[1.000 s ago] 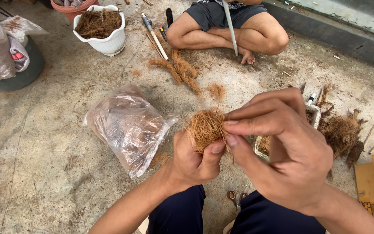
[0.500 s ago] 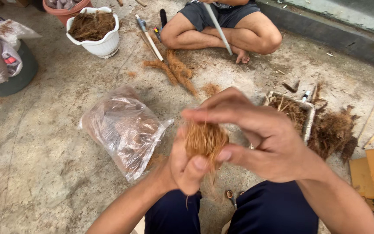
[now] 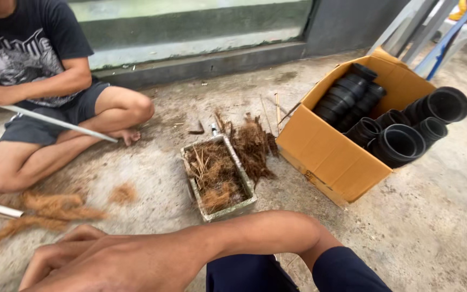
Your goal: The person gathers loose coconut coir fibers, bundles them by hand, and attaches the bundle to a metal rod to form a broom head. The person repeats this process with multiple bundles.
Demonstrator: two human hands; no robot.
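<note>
the right hand (image 3: 82, 259) lies low at the bottom left of the view, fingers stretched out toward the left and knuckles up; what its palm holds, if anything, is hidden, so i cannot tell the grip; the forearm runs right from it to a bent elbow above dark blue shorts (image 3: 298, 273); the left hand is out of view.

just beyond the forearm sits a grey rectangular tray (image 3: 227, 210) on the concrete floor (image 3: 433, 227), filled with brown coconut fibre (image 3: 214, 176); a darker heap of fibre (image 3: 255, 146) lies against the tray's right side; loose orange-brown tufts (image 3: 55, 208) are spread on the floor just beyond the hand's fingers.

to the right stands an open cardboard box (image 3: 331, 157) – stacks of black plastic pots (image 3: 401, 127) lie on their sides in it; at the upper left another person (image 3: 55, 97) sits cross-legged in a dark t-shirt, holding a long thin white rod (image 3: 55, 123).
</note>
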